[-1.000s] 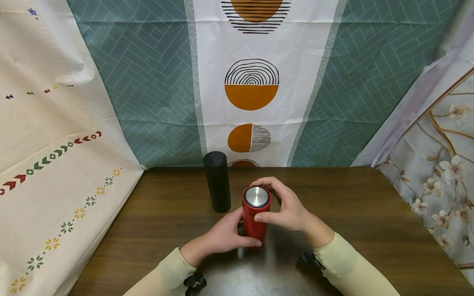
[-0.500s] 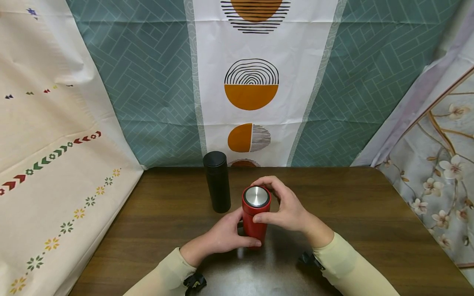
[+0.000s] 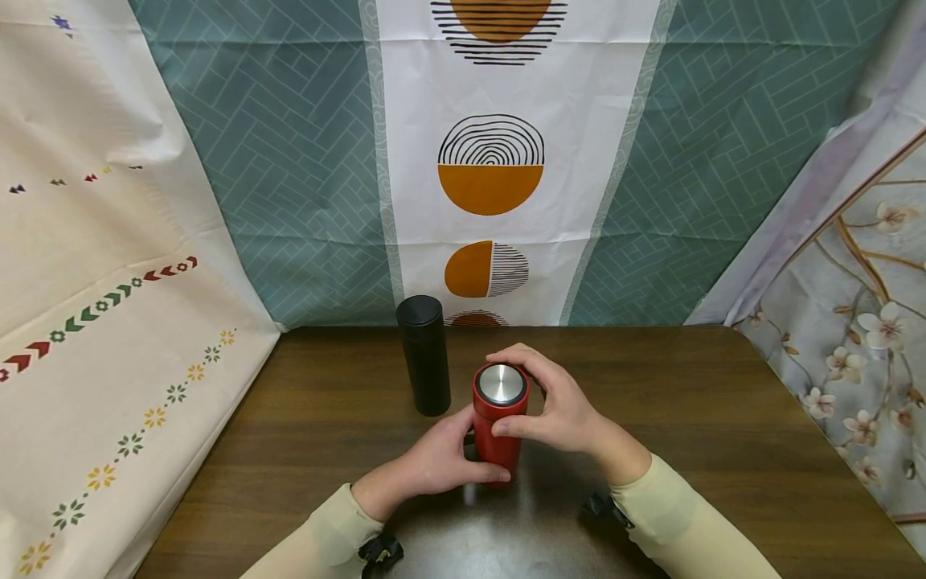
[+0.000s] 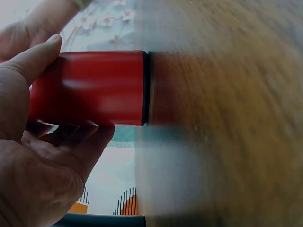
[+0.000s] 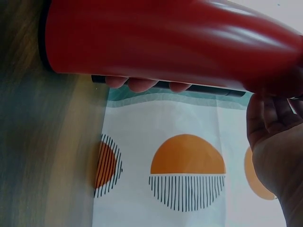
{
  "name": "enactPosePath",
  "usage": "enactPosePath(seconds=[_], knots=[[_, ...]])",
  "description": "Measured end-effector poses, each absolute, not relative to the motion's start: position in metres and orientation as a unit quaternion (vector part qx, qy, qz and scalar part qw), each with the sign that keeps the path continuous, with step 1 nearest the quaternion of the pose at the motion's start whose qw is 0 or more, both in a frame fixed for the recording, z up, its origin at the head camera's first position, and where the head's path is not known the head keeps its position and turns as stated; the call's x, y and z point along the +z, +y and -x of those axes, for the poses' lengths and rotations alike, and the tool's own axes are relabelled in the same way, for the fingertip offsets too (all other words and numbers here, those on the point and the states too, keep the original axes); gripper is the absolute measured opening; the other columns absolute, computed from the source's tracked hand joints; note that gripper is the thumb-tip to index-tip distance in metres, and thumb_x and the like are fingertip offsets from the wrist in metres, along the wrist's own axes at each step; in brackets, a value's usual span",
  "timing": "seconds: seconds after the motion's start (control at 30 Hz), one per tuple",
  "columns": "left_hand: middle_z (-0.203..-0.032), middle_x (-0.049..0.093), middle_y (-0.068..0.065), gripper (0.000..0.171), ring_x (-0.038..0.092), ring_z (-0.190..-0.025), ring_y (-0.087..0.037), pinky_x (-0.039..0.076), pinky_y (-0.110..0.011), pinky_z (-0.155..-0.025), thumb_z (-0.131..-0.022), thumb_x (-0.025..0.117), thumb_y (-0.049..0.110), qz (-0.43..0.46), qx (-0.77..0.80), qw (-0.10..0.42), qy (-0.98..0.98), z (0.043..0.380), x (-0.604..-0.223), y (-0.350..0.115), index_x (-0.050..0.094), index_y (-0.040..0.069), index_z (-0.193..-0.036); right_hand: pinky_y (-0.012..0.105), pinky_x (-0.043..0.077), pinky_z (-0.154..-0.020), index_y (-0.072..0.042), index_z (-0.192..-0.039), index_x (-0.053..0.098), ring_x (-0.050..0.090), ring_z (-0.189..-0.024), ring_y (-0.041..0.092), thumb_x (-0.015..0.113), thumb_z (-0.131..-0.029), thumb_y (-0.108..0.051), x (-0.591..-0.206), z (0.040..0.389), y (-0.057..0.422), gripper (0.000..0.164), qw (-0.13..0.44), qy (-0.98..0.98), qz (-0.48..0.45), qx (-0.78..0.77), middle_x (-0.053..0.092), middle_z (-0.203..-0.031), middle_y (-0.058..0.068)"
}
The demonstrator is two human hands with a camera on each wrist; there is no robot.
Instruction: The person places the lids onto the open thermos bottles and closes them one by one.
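Note:
A red thermos flask (image 3: 497, 454) with a silver-topped lid (image 3: 502, 384) stands upright on the brown table. My left hand (image 3: 443, 457) grips its lower body, thumb across the near side; in the left wrist view the fingers of that left hand (image 4: 47, 165) curl beneath the red flask (image 4: 94, 87), whose black base rim meets the tabletop. Up at the lid, my right hand (image 3: 560, 408) holds the flask between thumb and fingers. The right wrist view has the red flask (image 5: 161, 38) close up, with the right hand (image 5: 279, 146) at its top end.
A black thermos flask (image 3: 427, 362) stands upright behind and left of the red one. Patterned cloth (image 3: 492, 185) hangs along the table's back edge. More cloth hangs at the left and right sides. The bare tabletop (image 3: 694, 418) extends to the right.
My right hand's thumb and fingertips have shifted slightly left around the lid. The red flask and my left hand keep their places.

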State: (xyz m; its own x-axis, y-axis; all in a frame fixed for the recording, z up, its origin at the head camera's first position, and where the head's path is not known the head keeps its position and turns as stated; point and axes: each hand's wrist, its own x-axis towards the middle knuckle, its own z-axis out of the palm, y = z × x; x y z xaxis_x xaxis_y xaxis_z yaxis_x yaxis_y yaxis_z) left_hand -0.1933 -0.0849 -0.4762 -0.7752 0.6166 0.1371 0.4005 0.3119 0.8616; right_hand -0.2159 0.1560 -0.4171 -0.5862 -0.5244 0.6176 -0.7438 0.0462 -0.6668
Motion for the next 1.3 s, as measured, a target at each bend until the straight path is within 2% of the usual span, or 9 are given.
enactPosePath(seconds=[0.2, 0.43, 0.7, 0.9, 1.03, 1.3], knots=[[-0.141, 0.068, 0.016, 0.072, 0.063, -0.133, -0.011, 0.052, -0.046, -0.115, -0.089, 0.096, 0.036, -0.317, 0.494, 0.110, 0.802, 0.1938, -0.4758, -0.0852, 0.056, 0.036, -0.150, 0.039, 0.057, -0.106, -0.015, -0.146, 0.063, 0.067, -0.121, 0.025, 0.098, -0.080, -0.009, -0.4150, 0.2150, 0.1549, 0.075, 0.102, -0.717, -0.439, 0.531, 0.069, -0.134, 0.002], [-0.141, 0.068, 0.016, 0.073, 0.063, -0.133, -0.011, 0.052, -0.046, -0.115, -0.089, 0.096, 0.035, -0.315, 0.495, 0.109, 0.802, 0.1941, -0.4761, -0.0851, 0.056, 0.036, -0.150, 0.039, 0.058, -0.105, -0.007, -0.143, 0.062, 0.067, -0.119, 0.024, 0.099, -0.079, -0.009, -0.4136, 0.2146, 0.1539, 0.073, 0.107, -0.721, -0.436, 0.528, 0.069, -0.132, 0.003], [-0.141, 0.068, 0.016, 0.072, 0.063, -0.134, -0.011, 0.051, -0.046, -0.116, -0.089, 0.096, 0.036, -0.315, 0.492, 0.112, 0.804, 0.1939, -0.4766, -0.0851, 0.056, 0.036, -0.149, 0.037, 0.055, -0.108, -0.012, -0.147, 0.060, 0.066, -0.122, 0.024, 0.099, -0.081, -0.011, -0.4147, 0.2146, 0.1550, 0.076, 0.100, -0.720, -0.439, 0.528, 0.068, -0.134, 0.004], [-0.140, 0.068, 0.016, 0.071, 0.063, -0.134, -0.012, 0.051, -0.046, -0.115, -0.089, 0.096, 0.039, -0.310, 0.489, 0.113, 0.807, 0.1933, -0.4773, -0.0856, 0.057, 0.035, -0.149, 0.040, 0.047, -0.120, -0.004, -0.164, 0.046, 0.063, -0.137, 0.030, 0.085, -0.095, -0.013, -0.4171, 0.2175, 0.1570, 0.080, 0.058, -0.672, -0.493, 0.550, 0.064, -0.152, 0.014], [-0.140, 0.068, 0.015, 0.071, 0.063, -0.134, -0.012, 0.052, -0.046, -0.115, -0.089, 0.096, 0.038, -0.310, 0.490, 0.114, 0.807, 0.1931, -0.4772, -0.0858, 0.057, 0.034, -0.148, 0.041, 0.047, -0.121, 0.001, -0.167, 0.040, 0.062, -0.140, 0.033, 0.076, -0.101, -0.011, -0.4172, 0.2199, 0.1575, 0.076, 0.044, -0.644, -0.524, 0.556, 0.061, -0.156, 0.021], [-0.139, 0.069, 0.014, 0.070, 0.064, -0.134, -0.013, 0.052, -0.045, -0.115, -0.090, 0.095, 0.038, -0.311, 0.493, 0.115, 0.804, 0.1930, -0.4772, -0.0852, 0.057, 0.033, -0.149, 0.040, 0.051, -0.118, -0.001, -0.165, 0.045, 0.064, -0.139, 0.032, 0.072, -0.097, 0.001, -0.4150, 0.2195, 0.1578, 0.073, 0.040, -0.644, -0.525, 0.554, 0.066, -0.150, 0.019]])
